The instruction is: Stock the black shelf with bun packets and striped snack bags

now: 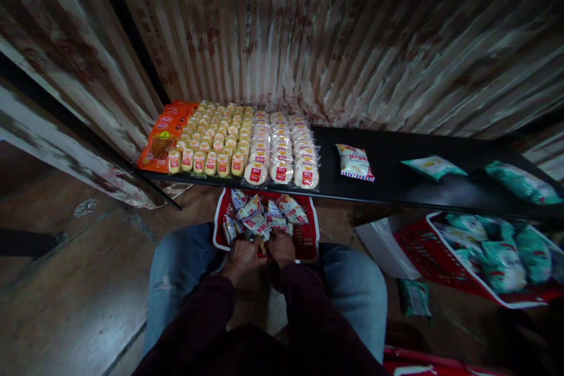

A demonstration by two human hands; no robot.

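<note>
A red basket (311,235) with a white rim stands on the floor between my knees, holding several small white, blue and red snack packets (255,217). My left hand (244,255) is at its near side, fingers curled over the rim area and low among the packets. Close beside it, my right hand (282,247) reaches in with bent fingers near the packets. A small yellowish-brown patch shows between the two hands. What the fingers grip is dark and partly hidden.
Above the basket runs a black shelf (326,179) with orange packets (161,141), rows of yellow cakes (211,141), round white cakes (282,147), a single white-and-red packet (355,162) and green packets (434,167). Another red basket (423,247) with green packets stands right. Striped curtain (264,29) behind.
</note>
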